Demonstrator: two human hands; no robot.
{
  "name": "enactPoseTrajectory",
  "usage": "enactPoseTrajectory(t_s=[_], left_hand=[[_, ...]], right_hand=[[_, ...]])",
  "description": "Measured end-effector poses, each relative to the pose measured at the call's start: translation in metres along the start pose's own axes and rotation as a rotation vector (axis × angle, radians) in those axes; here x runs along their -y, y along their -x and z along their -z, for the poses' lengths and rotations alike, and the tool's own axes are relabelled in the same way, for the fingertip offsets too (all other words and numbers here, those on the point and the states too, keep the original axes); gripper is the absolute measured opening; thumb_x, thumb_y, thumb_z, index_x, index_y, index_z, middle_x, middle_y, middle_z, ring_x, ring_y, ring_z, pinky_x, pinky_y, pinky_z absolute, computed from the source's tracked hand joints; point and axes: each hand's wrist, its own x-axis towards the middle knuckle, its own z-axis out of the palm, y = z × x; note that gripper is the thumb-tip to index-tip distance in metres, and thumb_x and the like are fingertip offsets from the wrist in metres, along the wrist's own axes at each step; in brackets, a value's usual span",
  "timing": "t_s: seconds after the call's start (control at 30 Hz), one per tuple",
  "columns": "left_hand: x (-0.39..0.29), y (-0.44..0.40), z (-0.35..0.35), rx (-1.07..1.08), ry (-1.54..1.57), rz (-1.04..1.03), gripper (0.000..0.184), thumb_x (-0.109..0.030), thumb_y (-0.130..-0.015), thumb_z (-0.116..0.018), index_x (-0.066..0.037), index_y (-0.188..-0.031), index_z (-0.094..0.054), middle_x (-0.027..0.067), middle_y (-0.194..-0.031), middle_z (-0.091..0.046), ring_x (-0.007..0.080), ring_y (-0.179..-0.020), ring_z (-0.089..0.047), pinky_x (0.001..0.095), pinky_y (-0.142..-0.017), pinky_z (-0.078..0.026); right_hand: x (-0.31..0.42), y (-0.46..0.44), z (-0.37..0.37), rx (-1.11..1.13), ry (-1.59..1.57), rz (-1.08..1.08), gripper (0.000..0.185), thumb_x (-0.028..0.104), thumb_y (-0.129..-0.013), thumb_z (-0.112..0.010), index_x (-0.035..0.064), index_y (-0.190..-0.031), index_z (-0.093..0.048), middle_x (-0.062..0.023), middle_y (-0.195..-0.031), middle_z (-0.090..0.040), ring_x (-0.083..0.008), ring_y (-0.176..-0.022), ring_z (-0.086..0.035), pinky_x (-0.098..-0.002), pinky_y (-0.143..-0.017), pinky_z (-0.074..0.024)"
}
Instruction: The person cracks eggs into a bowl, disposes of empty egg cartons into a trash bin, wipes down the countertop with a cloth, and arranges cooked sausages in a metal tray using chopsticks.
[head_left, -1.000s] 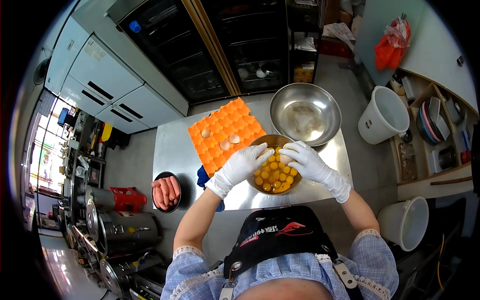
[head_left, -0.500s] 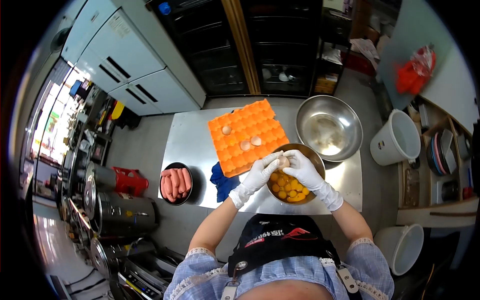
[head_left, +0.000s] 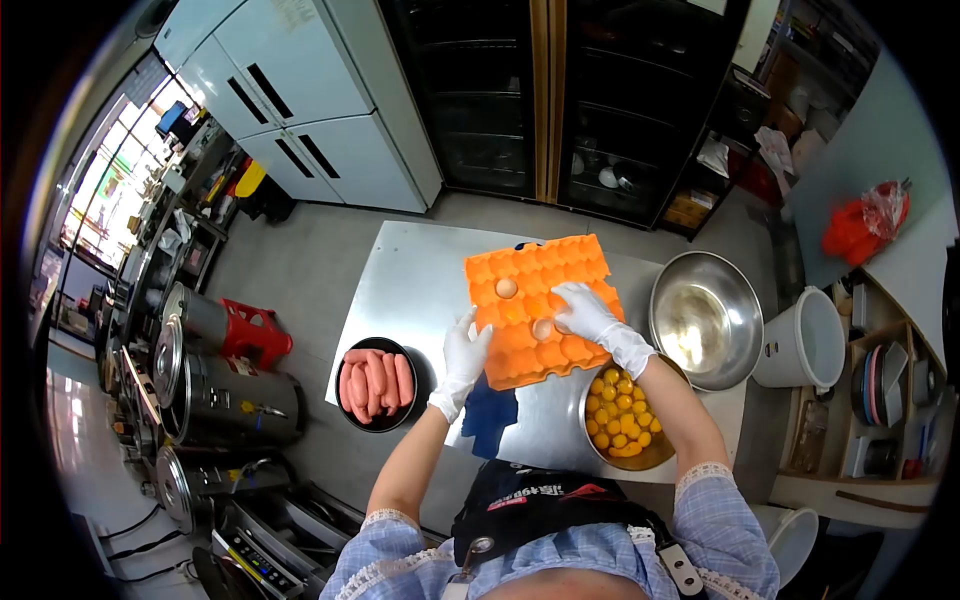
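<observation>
My left hand (head_left: 463,362), in a white glove, is by the left edge of the orange egg tray (head_left: 520,365), fingers apart and holding nothing. Over the tray's right half reaches my gloved right hand (head_left: 592,318), its fingers spread and nothing plainly held in them. Just left of its thumb, an eggshell (head_left: 542,329) rests in a cup. A brown egg (head_left: 507,288) sits farther back in the tray. Beneath my right forearm, a steel bowl (head_left: 680,372) contains many yolks (head_left: 617,408) and clear egg white.
On the steel table (head_left: 385,265) are a black bowl (head_left: 412,412) of sausages (head_left: 375,384), a dark blue cloth (head_left: 490,418) and a large steel basin (head_left: 708,320). White buckets (head_left: 805,345) stand at the right, big metal pots (head_left: 235,405) at the left.
My hands have parted and left the space above the yolk bowl, where they held an egg together. The right is now over the tray, the left beside it. The view has shifted.
</observation>
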Motion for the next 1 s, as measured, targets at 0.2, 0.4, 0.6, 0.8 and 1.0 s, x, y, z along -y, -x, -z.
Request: enactPoseTrajectory(t_s=[0.2, 0.4, 0.6, 0.8, 1.0], left_hand=[[0.014, 0.0, 0.007, -0.012, 0.157, 0.118, 0.041, -0.014, -0.081, -0.063, 0.0, -0.118, -0.055, 0.0169, -0.109, -0.057, 0.0272, -0.103, -0.055, 0.0339, -0.09, -0.042], [0.007, 0.008, 0.021, 0.037, 0.294, 0.15, 0.04, -0.013, -0.083, -0.061, 0.001, -0.12, -0.054, 0.0154, -0.112, -0.056, 0.0252, -0.106, -0.054, 0.0325, -0.091, -0.042], [0.02, 0.006, 0.018, 0.049, 0.297, 0.186, 0.039, -0.013, -0.086, -0.059, 0.0, -0.122, -0.052, 0.0134, -0.111, -0.059, 0.0204, -0.103, -0.056, 0.0309, -0.089, -0.043], [-0.012, 0.014, -0.005, 0.118, 0.355, 0.102, 0.036, -0.009, -0.087, -0.057, -0.001, -0.122, -0.052, 0.0131, -0.111, -0.058, 0.0204, -0.1, -0.057, 0.0306, -0.088, -0.044], [-0.074, 0.053, -0.044, 0.271, 0.2, -0.284, 0.042, -0.009, -0.081, -0.063, -0.002, -0.121, -0.053, 0.0175, -0.11, -0.056, 0.0305, -0.103, -0.054, 0.0347, -0.09, -0.042]], right_hand=[[0.032, -0.068, -0.03, 0.008, 0.151, 0.13, 0.042, 0.012, -0.074, -0.062, 0.0053, -0.114, -0.054, -0.0103, -0.117, -0.053, -0.0283, -0.114, -0.044, -0.0377, -0.096, -0.0357], [0.035, -0.098, -0.058, 0.084, 0.367, 0.229, 0.037, 0.012, -0.072, -0.064, 0.008, -0.107, -0.056, -0.0071, -0.113, -0.055, -0.0258, -0.109, -0.047, -0.0365, -0.095, -0.0345], [0.03, -0.085, -0.038, -0.093, -0.137, 0.038, 0.044, 0.011, -0.074, -0.065, 0.0087, -0.116, -0.055, -0.0083, -0.109, -0.058, -0.0243, -0.105, -0.052, -0.0363, -0.087, -0.0431], [0.03, 0.013, 0.028, -0.041, -1.148, -0.169, 0.046, 0.008, -0.084, -0.058, 0.0036, -0.128, -0.046, -0.01, -0.105, -0.058, -0.0155, -0.089, -0.057, -0.0252, -0.077, -0.0472], [0.023, 0.175, 0.08, -0.252, -1.132, -0.248, 0.042, 0.0, -0.081, -0.058, 0.0, -0.121, -0.044, -0.0095, -0.112, -0.052, -0.0162, -0.106, -0.052, -0.0269, -0.087, -0.0441]])
